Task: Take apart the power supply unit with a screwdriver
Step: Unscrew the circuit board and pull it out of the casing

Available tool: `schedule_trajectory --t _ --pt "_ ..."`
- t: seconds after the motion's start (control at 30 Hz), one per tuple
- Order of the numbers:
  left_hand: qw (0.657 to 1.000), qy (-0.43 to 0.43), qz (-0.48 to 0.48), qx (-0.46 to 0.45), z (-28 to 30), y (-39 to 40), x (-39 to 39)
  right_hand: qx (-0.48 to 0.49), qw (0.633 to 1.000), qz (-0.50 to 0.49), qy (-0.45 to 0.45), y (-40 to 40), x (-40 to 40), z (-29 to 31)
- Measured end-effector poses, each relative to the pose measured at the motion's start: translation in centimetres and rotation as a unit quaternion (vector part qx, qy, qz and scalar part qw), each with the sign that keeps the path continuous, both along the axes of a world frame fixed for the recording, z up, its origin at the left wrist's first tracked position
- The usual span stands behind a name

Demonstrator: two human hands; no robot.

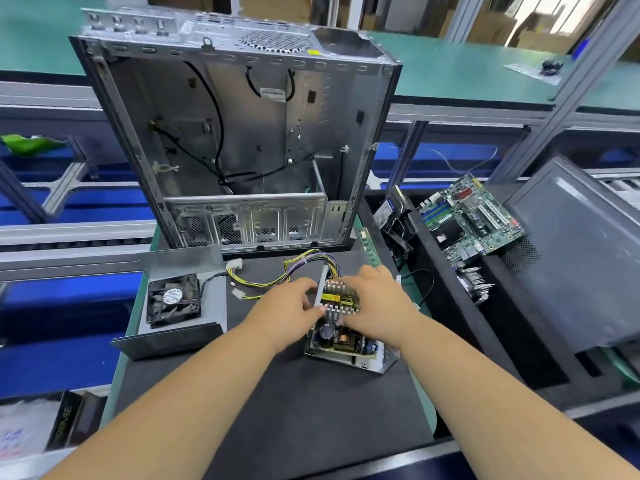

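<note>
Both forearms reach forward over the dark mat (277, 393) on the bench. The power supply (346, 337), its cover off and circuit board bared, sits near the mat's right edge, in front of the empty computer case (239, 140). The left hand (287, 306) pinches a grey metal strip (320, 289) at the supply's left side. The right hand (377, 306) lies palm-down on the heat sinks, fingers curled around them. The cover with the fan (173, 299) lies at the mat's left edge; a motherboard (471, 216) sits off right.
</note>
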State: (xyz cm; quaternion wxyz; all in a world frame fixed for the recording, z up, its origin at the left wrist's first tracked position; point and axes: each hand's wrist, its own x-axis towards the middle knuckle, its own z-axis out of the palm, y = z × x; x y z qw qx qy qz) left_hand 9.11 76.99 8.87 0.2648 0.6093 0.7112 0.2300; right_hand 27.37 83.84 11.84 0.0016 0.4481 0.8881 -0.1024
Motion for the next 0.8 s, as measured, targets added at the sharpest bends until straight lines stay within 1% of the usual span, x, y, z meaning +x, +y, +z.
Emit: schedule_trajectory --t 0.1,0.27,0.37,0.5,0.67,0.8 --pt "1.000 -0.009 0.000 -0.014 -0.2 0.0 -0.1 -0.024 1.000 0.009 0.001 0.7 0.2 0.4" --pt "0.999 -0.013 0.000 -0.032 -0.3 0.1 -0.3 -0.085 0.996 0.005 0.039 1.8 1.5 1.7" --pt "0.999 -0.029 0.006 -0.038 -0.3 0.1 -0.4 -0.091 0.993 0.001 0.075 1.8 2.2 2.3" --pt "0.999 -0.040 0.011 -0.030 -0.4 -0.1 -0.5 -0.070 0.992 0.009 0.105 1.6 3.0 2.9" --pt "0.999 -0.032 0.025 -0.006 -0.4 -0.3 -0.1 -0.090 0.973 -0.035 0.211 1.3 3.7 3.0" --pt "0.997 -0.070 0.014 -0.038 -0.2 -0.3 0.2 -0.117 0.940 -0.085 0.309 1.0 4.2 2.5"
